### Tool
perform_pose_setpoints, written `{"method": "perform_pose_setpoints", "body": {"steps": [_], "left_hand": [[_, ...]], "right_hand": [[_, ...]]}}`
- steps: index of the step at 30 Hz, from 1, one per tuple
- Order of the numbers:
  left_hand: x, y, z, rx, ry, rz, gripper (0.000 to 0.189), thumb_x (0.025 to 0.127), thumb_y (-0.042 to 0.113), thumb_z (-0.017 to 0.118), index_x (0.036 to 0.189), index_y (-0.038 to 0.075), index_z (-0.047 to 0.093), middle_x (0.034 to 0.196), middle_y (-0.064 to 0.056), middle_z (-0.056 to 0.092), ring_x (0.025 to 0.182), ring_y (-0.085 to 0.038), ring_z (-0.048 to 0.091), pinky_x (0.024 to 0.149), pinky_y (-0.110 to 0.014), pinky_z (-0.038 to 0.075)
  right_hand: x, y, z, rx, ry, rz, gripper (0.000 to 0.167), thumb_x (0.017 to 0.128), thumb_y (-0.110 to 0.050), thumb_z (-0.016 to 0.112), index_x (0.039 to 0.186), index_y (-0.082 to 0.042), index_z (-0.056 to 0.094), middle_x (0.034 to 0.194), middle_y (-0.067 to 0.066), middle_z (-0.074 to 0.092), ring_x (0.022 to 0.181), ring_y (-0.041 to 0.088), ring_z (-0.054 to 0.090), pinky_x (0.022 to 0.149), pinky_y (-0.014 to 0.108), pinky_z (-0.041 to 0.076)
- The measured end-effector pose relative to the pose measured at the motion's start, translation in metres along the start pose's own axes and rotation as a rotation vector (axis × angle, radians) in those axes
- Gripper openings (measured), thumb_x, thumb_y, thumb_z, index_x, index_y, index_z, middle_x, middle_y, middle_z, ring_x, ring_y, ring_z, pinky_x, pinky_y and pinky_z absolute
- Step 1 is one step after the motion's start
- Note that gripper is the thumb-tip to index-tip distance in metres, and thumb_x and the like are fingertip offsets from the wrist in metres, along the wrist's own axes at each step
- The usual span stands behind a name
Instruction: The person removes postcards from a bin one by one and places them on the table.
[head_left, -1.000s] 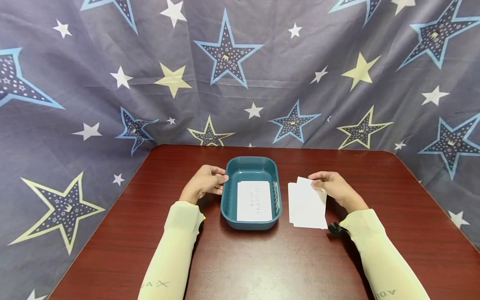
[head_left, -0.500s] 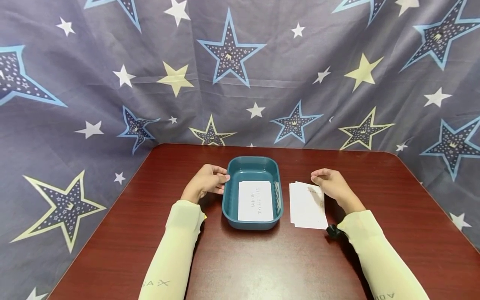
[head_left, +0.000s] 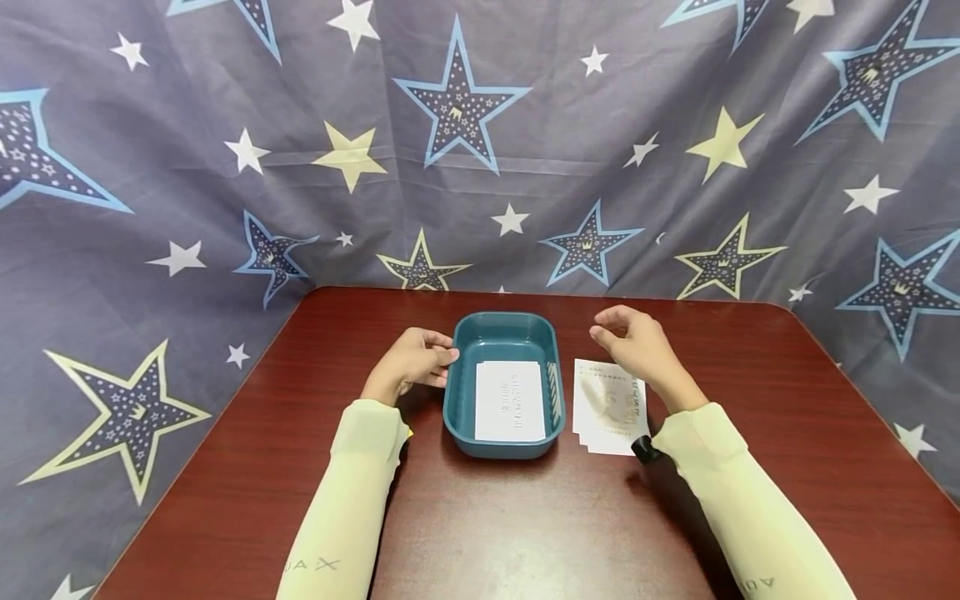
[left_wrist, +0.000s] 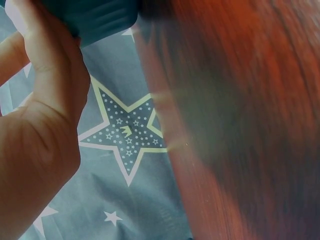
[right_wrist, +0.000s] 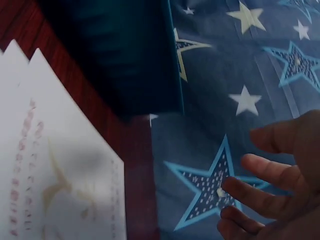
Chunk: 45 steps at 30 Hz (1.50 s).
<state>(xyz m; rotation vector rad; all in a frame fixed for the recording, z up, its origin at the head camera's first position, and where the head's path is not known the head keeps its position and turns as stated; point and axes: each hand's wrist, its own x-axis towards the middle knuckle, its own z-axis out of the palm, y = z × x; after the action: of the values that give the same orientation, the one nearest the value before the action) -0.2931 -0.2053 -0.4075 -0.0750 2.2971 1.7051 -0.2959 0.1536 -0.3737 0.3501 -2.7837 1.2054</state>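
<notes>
A teal rectangular tray (head_left: pixel 504 451) stands mid-table, with a stack of white embossed cards (head_left: pixel 510 400) inside it. My left hand (head_left: pixel 411 367) holds the tray's left side, thumb at the rim; in the left wrist view the hand (left_wrist: pixel 45 120) partly hides the tray (left_wrist: pixel 100 22). To the tray's right lies a loose pile of printed white cards (head_left: pixel 600 408), their edges slightly uneven. Over the pile's far edge hovers my right hand (head_left: pixel 641 350), holding nothing. The right wrist view shows its fingers spread and relaxed, apart from the cards (right_wrist: pixel 75 175).
Dark red wooden table (head_left: pixel 480 533) under everything. A grey curtain (head_left: pixel 540 167) with stars hangs behind and to both sides. The tray's wall (right_wrist: pixel 115 60) stands close to the pile. A small black device (head_left: pixel 645 450) sits by my right wrist.
My right hand let go of the top card on the pile and moved up and left. Shade now falls on the pile and its print shows. The left hand and tray stay put.
</notes>
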Motion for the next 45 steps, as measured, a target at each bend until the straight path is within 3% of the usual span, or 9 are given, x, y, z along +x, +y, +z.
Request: {"method": "perform_pose_setpoints", "body": {"steps": [8,15,24,29,35,41,45], "left_hand": [[0.001,0.000,-0.002,-0.002,0.002,-0.004,0.042,0.099,0.009,0.066,0.136,-0.008,0.055,0.109,-0.021,0.067,0.067,-0.016,0.066,0.061,-0.027,0.063],[0.000,0.001,-0.001,-0.005,-0.002,0.004,0.042,0.099,0.010,0.065,0.136,-0.008,0.055,0.108,-0.022,0.067,0.068,-0.016,0.066,0.061,-0.026,0.062],[0.000,0.001,-0.002,-0.008,-0.012,0.004,0.045,0.099,0.010,0.066,0.138,-0.009,0.054,0.102,-0.017,0.067,0.064,-0.014,0.065,0.061,-0.027,0.063],[0.001,0.001,0.000,-0.011,-0.009,-0.003,0.045,0.099,0.009,0.065,0.139,-0.008,0.053,0.106,-0.021,0.066,0.064,-0.014,0.064,0.061,-0.027,0.062],[0.003,0.000,0.001,-0.014,-0.006,0.004,0.044,0.099,0.009,0.065,0.138,-0.008,0.053,0.112,-0.026,0.065,0.064,-0.015,0.065,0.060,-0.028,0.063],[0.003,0.000,0.001,-0.017,-0.026,0.005,0.047,0.099,0.010,0.066,0.140,-0.008,0.052,0.115,-0.025,0.065,0.062,-0.013,0.065,0.061,-0.028,0.063],[0.002,0.000,-0.001,-0.013,-0.012,-0.002,0.047,0.098,0.010,0.066,0.140,-0.007,0.052,0.113,-0.023,0.065,0.064,-0.014,0.064,0.059,-0.026,0.062]], "right_hand": [[0.018,-0.024,0.024,-0.068,-0.135,-0.167,0.040,0.097,-0.025,0.069,0.128,-0.001,0.063,0.124,0.022,0.067,0.114,0.037,0.064,0.099,0.052,0.054],[0.031,-0.047,0.045,-0.141,-0.319,-0.275,0.048,0.097,-0.026,0.071,0.136,-0.002,0.058,0.132,0.024,0.064,0.124,0.038,0.061,0.103,0.054,0.053],[0.049,-0.065,0.070,-0.240,-0.438,-0.304,0.048,0.097,-0.026,0.071,0.137,-0.001,0.059,0.129,0.022,0.066,0.118,0.033,0.064,0.101,0.046,0.056],[0.050,-0.073,0.083,-0.399,-0.546,-0.289,0.055,0.097,-0.031,0.070,0.142,-0.002,0.056,0.136,0.018,0.064,0.126,0.031,0.060,0.107,0.046,0.053],[0.042,-0.078,0.095,-0.624,-0.702,-0.302,0.084,0.093,-0.047,0.073,0.156,-0.004,0.038,0.156,0.012,0.048,0.145,0.032,0.044,0.120,0.046,0.039],[0.034,-0.073,0.103,-0.680,-0.748,-0.250,0.118,0.076,-0.062,0.083,0.163,-0.010,0.021,0.159,0.011,0.044,0.148,0.026,0.040,0.123,0.041,0.036],[0.032,-0.072,0.107,-0.703,-0.761,-0.234,0.129,0.070,-0.061,0.088,0.164,-0.013,0.015,0.161,0.014,0.039,0.149,0.029,0.037,0.123,0.044,0.034]]}}
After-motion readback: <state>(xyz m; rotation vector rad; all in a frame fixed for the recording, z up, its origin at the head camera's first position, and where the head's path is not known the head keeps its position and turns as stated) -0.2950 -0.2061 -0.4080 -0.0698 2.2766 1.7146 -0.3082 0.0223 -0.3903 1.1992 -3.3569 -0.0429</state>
